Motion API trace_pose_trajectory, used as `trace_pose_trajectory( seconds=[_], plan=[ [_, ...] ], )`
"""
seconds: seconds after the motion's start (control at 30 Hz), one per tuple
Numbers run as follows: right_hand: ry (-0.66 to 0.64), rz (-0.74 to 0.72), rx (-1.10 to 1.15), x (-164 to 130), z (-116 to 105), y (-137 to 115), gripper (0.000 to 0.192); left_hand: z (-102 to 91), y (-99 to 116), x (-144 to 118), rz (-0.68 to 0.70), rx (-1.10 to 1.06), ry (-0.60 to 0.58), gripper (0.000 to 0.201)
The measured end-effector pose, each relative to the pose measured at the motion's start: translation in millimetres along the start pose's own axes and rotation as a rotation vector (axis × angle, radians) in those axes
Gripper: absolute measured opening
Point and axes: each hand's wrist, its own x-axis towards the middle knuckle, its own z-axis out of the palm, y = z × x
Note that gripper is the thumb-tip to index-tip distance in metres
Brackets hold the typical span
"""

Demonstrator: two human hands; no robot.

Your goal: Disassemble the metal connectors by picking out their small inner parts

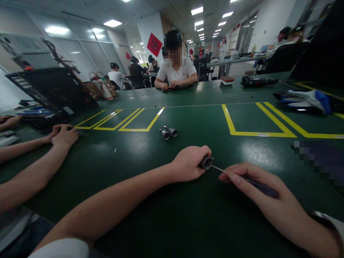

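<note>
Far left: a co-worker's forearms are lying across the green table (188, 118), their hand (63, 134) resting knuckles-up beside a dark laptop-style unit (53, 93) sitting open at the table's left edge; bags (100, 87) are standing just behind it. Yellow tape markings (120, 122) are running across the table beyond that. Centre: two small metal cylindrical fittings (168, 132) are lying side by side on the mat, touching or nearly so, open ends facing the camera, well apart from both hands. Left hand (188, 165) is closing fully around a short dark metal sleeve (206, 163), only its open end sticking out past the thumb and forefinger, held just above the table near centre. Right hand (258, 186) is pinching a slim screwdriver (242, 177) with a dark handle, thumb and forefinger closing on the grip, remaining fingers curling loosely; the thin shaft is pointing left with its tip sitting at the sleeve's mouth. Can't tell whether the tip is actually inside. Across the table a person in a white shirt (176, 73) is sitting with hands together. Far right: a power tool (258, 81) is lying on the table, with blue-and-white gloves (306, 99) near it.
</note>
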Motion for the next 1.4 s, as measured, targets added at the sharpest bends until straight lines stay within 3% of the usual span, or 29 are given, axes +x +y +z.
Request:
trace_pose_trajectory(
  seconds=[0.2, 0.4, 0.53, 0.7, 0.83, 1.0, 1.23, 1.4],
  plan=[
    [0.025, -0.023, -0.039, 1.0, 2.1, -1.3, 0.021, -2.2, 3.3, 1.5, 0.020, 0.203, 0.021, 0.011],
    [0.066, -0.012, -0.068, 0.1, 0.2, 1.3, 0.025, -5.5, 1.3, 1.4, -0.035, 0.217, 0.016, 0.016],
    [0.091, 0.028, -0.096, 2.4, -0.7, 2.2, 0.027, -8.2, -3.1, 0.5, -0.086, 0.143, 0.030, 0.019],
    [0.096, 0.089, -0.093, 6.7, 0.0, 1.8, 0.028, -7.8, -9.2, 2.6, -0.111, -0.126, 0.092, 0.014],
    [0.119, 0.107, -0.070, 9.6, 0.7, 1.1, 0.029, -4.6, -6.5, 7.6, -0.013, -0.302, 0.089, 0.022],
    [0.124, 0.132, -0.048, 11.3, 1.3, 2.6, 0.031, 2.3, -2.9, 13.7, 0.039, -0.279, 0.022, 0.024],
    [0.208, 0.200, 0.247, 9.7, -2.2, 17.8, 0.027, 5.2, -7.4, 11.4, -0.004, -0.276, -0.009, 0.019],
    [0.274, 0.161, 0.551, 9.1, -5.2, 12.6, 0.020, -2.6, -6.5, 0.9, 0.038, -0.306, -0.058, 0.021]
  ],
)
